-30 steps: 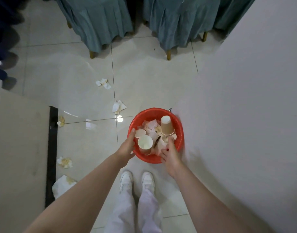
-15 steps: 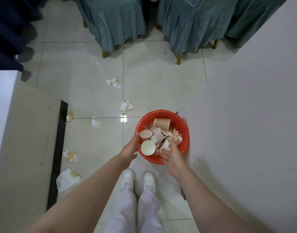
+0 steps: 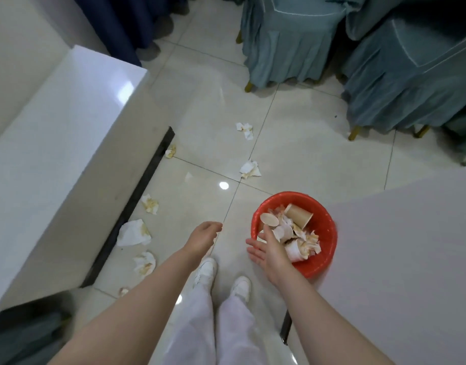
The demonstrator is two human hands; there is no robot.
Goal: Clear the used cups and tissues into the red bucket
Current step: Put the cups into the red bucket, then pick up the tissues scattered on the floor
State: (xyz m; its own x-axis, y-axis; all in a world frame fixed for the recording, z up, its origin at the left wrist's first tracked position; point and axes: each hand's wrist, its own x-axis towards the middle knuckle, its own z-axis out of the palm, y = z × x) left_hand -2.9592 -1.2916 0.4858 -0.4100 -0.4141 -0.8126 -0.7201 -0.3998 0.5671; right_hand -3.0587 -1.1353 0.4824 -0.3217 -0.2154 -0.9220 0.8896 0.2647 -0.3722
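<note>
On the floor at my right, the red bucket (image 3: 324, 233) sits against a pale table edge (image 3: 411, 246), already holding paper cups (image 3: 297, 216) and stained tissues (image 3: 309, 241). My right hand (image 3: 270, 250) hovers over its near rim, fingers spread and loose, gripping nothing. My left hand (image 3: 204, 234) hangs out over the tile, fingers loosely curled, empty as far as I can see.

Next step, I judge: fetch the loose tissues. Nearest are the big crumpled tissue (image 3: 133, 233) and a smaller one (image 3: 144, 262), both beside the black base strip (image 3: 137, 201) of the white counter (image 3: 55, 133). Best to pinch each wad whole so stained bits don't tear off, gather several per trip, and drop them low into the bucket, which looks fairly full.

Glossy cream tile floor (image 3: 292, 148), more tissues farther out (image 3: 250, 168) (image 3: 245, 129), teal-covered chairs (image 3: 284, 40) behind.
</note>
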